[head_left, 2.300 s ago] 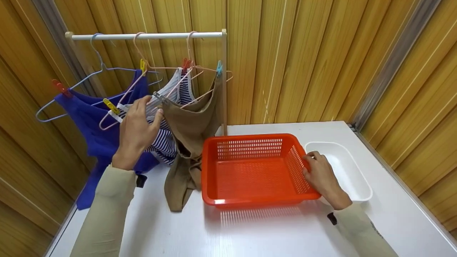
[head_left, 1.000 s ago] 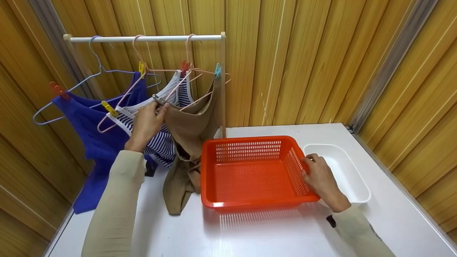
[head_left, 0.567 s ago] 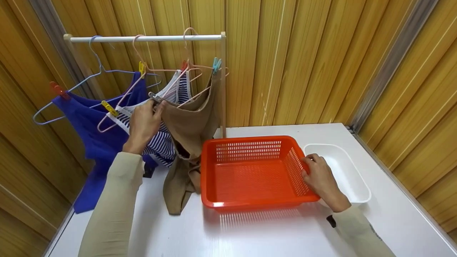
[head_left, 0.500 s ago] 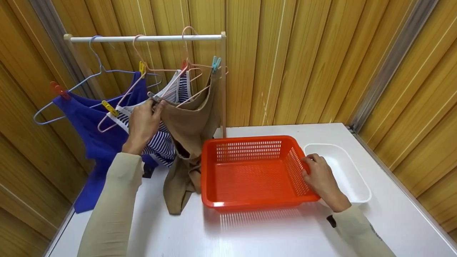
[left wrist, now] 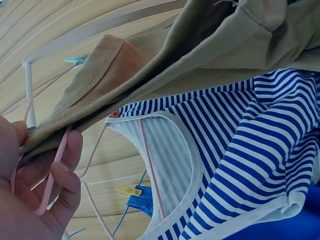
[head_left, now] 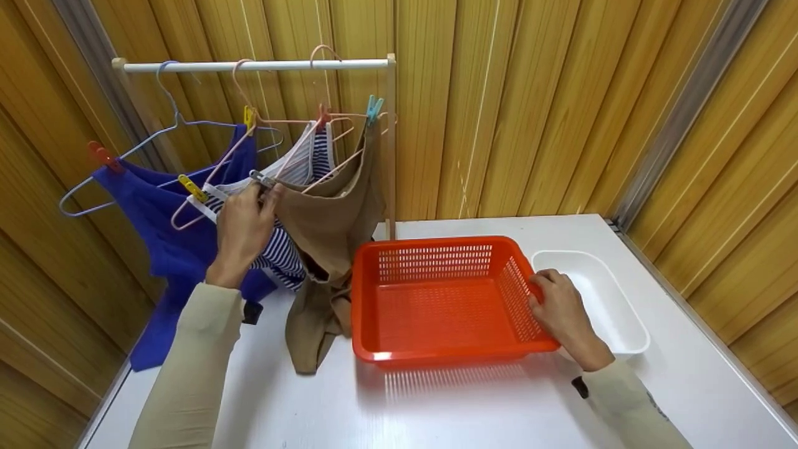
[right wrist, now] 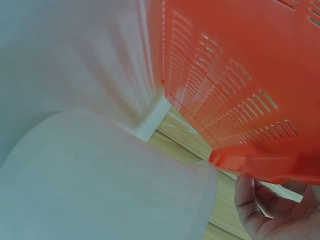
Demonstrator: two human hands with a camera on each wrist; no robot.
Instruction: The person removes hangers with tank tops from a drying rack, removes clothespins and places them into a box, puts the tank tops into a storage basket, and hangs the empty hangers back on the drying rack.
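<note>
My left hand (head_left: pixel 242 224) grips the lower corner of a pink hanger (left wrist: pixel 50 185), where brown trousers (head_left: pixel 333 212) hang by their waistband. In the left wrist view, the fingers curl round the hanger and the thumb lies on the cloth. A grey clothespin (head_left: pixel 262 179) sits at that corner, and a teal clothespin (head_left: pixel 374 109) holds the far one. This hanger's hook (head_left: pixel 324 47) arches well above the white rail (head_left: pixel 280 65). My right hand (head_left: pixel 564 312) holds the right rim of a red basket (head_left: pixel 436 355), its fingertips under the rim in the right wrist view.
Behind the trousers hang a striped top (head_left: pixel 283 255) on another pink hanger and a blue garment (head_left: pixel 181 243) on a blue hanger, pinned with yellow and red clothespins. A white tub (head_left: pixel 623 299) stands right of the basket on the white table (head_left: pixel 436 418).
My left hand has closed on the trousers' hanger. The hook has risen above the rail and shifted left, with the clothespins and trousers moving left too. My right hand stays on the basket.
</note>
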